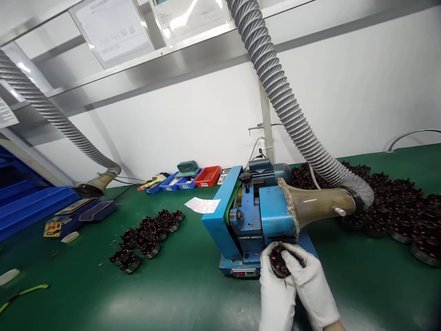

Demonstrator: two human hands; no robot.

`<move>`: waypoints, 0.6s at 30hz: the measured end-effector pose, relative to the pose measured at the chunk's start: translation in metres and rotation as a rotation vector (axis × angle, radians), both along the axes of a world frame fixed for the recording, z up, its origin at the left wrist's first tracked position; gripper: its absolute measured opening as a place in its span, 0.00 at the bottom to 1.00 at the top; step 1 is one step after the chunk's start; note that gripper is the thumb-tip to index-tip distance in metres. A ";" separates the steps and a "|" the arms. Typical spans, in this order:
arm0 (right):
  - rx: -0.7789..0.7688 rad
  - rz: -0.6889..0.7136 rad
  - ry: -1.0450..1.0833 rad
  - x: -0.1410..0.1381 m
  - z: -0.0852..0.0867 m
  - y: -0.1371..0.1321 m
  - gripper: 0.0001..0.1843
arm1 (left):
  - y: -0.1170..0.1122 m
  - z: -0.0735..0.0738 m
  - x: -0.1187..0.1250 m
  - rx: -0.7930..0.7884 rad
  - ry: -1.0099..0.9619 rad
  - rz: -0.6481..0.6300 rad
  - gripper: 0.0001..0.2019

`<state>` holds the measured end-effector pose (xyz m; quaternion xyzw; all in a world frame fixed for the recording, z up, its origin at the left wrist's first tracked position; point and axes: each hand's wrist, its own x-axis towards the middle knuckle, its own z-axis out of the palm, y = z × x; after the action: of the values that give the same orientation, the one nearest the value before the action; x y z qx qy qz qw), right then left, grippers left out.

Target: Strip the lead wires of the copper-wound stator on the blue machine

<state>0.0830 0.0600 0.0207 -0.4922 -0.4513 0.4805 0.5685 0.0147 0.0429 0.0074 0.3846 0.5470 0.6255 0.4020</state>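
Right in front of us, both hands close together around one small wound stator (279,263), held at the lower front of the blue machine (257,220). Our left hand (274,287) cups it from below and from the left, and our right hand (310,287) wraps over it from the right, the gloved fingers (292,250) curled across its top. The part looks dense and rigid for its size, a metal core wrapped in copper wire. We judge that the windings and the thin loose wire ends are the fragile bits, so the outer ring is the safer place to pinch; the white gloves should give fair grip. Both wrists come up from the lower edge, angled inward toward each other, palms facing.

Beyond the machine's front, a tan funnel (317,204) joins a ribbed grey hose (275,82) that climbs upward. To the left on the green table (179,285) lies a small cluster of similar stators (148,239), and to the right spreads a far larger pile (396,207). Farther back sit a paper slip (202,205), a red tray (207,176) and blue trays (179,182) by the white wall.
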 end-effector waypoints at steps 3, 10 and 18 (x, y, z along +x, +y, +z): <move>-0.007 -0.019 -0.001 -0.001 0.002 0.000 0.16 | 0.001 0.008 -0.003 -0.004 0.036 -0.074 0.19; 0.039 -0.018 -0.052 0.002 -0.016 -0.023 0.12 | -0.024 -0.008 -0.004 0.002 0.073 0.022 0.22; 0.036 -0.015 -0.077 0.001 -0.011 -0.015 0.14 | -0.016 -0.014 0.003 0.009 -0.068 0.010 0.22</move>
<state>0.0844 0.0450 0.0096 -0.5036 -0.4776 0.4487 0.5630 0.0175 0.0272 -0.0070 0.3623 0.5322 0.6427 0.4154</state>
